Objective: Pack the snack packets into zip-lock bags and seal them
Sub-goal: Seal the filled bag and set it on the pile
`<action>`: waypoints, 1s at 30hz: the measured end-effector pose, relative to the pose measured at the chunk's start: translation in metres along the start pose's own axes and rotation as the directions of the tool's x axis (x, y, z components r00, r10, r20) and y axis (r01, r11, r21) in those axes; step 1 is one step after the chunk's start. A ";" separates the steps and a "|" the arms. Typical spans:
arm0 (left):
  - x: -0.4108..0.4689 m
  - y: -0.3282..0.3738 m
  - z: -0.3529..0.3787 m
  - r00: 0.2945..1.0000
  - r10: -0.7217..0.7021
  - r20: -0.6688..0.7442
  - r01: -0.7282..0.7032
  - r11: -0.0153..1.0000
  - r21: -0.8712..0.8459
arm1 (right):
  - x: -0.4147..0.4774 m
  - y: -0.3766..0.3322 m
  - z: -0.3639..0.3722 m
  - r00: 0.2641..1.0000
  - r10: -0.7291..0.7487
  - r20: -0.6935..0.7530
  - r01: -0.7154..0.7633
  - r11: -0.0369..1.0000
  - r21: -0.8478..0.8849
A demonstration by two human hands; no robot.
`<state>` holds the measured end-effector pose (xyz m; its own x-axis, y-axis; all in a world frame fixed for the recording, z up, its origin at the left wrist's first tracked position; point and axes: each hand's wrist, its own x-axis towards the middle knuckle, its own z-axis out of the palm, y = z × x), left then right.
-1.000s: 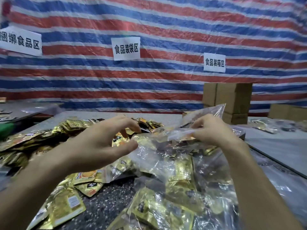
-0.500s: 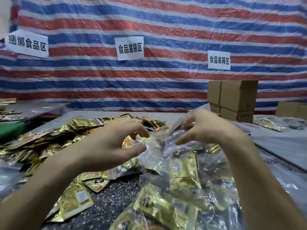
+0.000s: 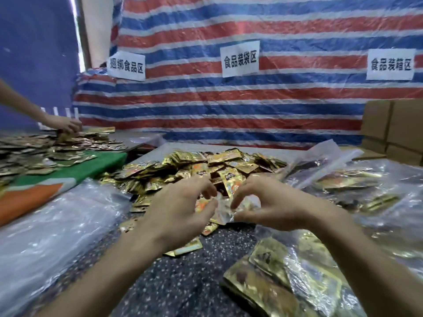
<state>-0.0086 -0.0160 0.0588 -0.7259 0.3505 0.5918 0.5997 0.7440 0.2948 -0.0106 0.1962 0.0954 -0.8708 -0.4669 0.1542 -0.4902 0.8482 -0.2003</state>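
Head view. Records left hand (image 3: pixel 180 213) with fingers curled at the edge of a crumpled clear zip-lock bag (image 3: pixel 225 210); cannot tell whether gripping. Records right hand (image 3: pixel 274 207) pinching same bag between thumb and forefinger, over speckled table (image 3: pixel 183 287), just before heap of gold snack packets (image 3: pixel 206 165). Notes filled bags (image 3: pixel 286 277) lower right.

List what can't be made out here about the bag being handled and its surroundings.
All head view.
1. zip-lock bag between left hand and right hand: motion blur and the hands hide whether its strip is closed, and whether either hand pinches it.
2. snack packets: print too small and blurred to read.
3. cardboard boxes: cut off by the right edge.
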 end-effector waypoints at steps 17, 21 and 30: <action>-0.076 -0.172 -0.023 0.584 -0.806 -0.100 0.645 0.385 0.660 | 0.001 -0.007 0.007 0.997 -0.067 0.029 0.065 0.995 0.071; -0.080 -0.178 -0.033 0.608 -0.768 -0.200 0.698 0.399 0.594 | 0.000 -0.009 0.004 0.997 -0.068 0.025 0.066 0.994 0.086; -0.056 -0.183 -0.073 0.551 -0.807 -0.213 0.812 0.461 0.358 | -0.004 -0.006 -0.005 0.999 -0.049 -0.002 0.049 0.998 0.048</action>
<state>-0.0529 -0.2131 0.0264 -0.8123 -0.5278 0.2481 -0.4337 0.8312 0.3479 -0.0042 0.1944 0.1009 -0.8454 -0.5079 0.1654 -0.5340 0.8110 -0.2390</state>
